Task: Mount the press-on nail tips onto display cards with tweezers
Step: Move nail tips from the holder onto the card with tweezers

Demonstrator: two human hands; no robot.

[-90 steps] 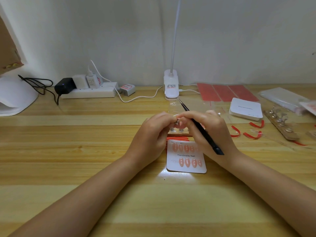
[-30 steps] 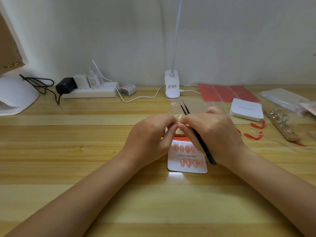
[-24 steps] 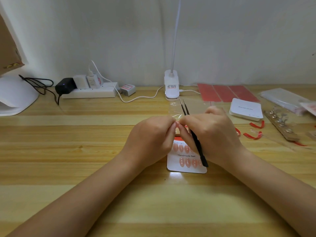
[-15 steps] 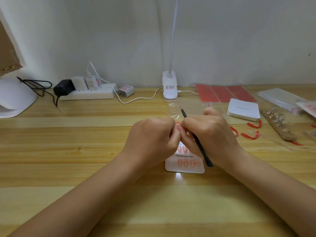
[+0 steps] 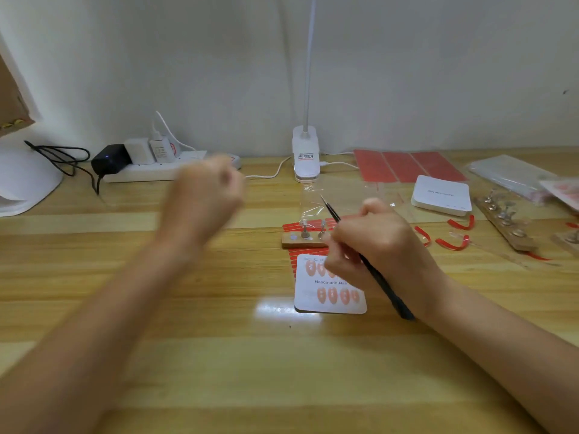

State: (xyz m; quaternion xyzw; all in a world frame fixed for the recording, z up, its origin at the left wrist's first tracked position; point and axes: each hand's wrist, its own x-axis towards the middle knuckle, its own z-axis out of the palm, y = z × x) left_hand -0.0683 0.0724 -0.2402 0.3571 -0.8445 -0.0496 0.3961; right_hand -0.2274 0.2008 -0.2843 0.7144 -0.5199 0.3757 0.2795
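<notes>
A white display card (image 5: 329, 303) printed "Handmade Nail" lies on the wooden table, with two rows of pink nail tips (image 5: 332, 295) stuck on it. My right hand (image 5: 376, 245) hovers over the card's upper right and grips black tweezers (image 5: 380, 281), whose points aim up and away. Whether its fingertips also hold a nail tip is hidden. Just behind the card a small wooden stand (image 5: 300, 243) with metal pegs rests on red tape strips. My left hand (image 5: 203, 202) is raised far to the left, blurred, with its fingers curled.
A white power strip (image 5: 150, 173) with plugs and a clip lamp base (image 5: 306, 158) stand at the wall. To the right are red sheets (image 5: 407, 166), a stack of blank cards (image 5: 441, 194), clear bags, another peg stand (image 5: 504, 220) and red tape peelings (image 5: 451, 243).
My left hand has left my right hand and swung up and to the left. The wooden stand and more of the card now show. My right hand stays over the card with the tweezers.
</notes>
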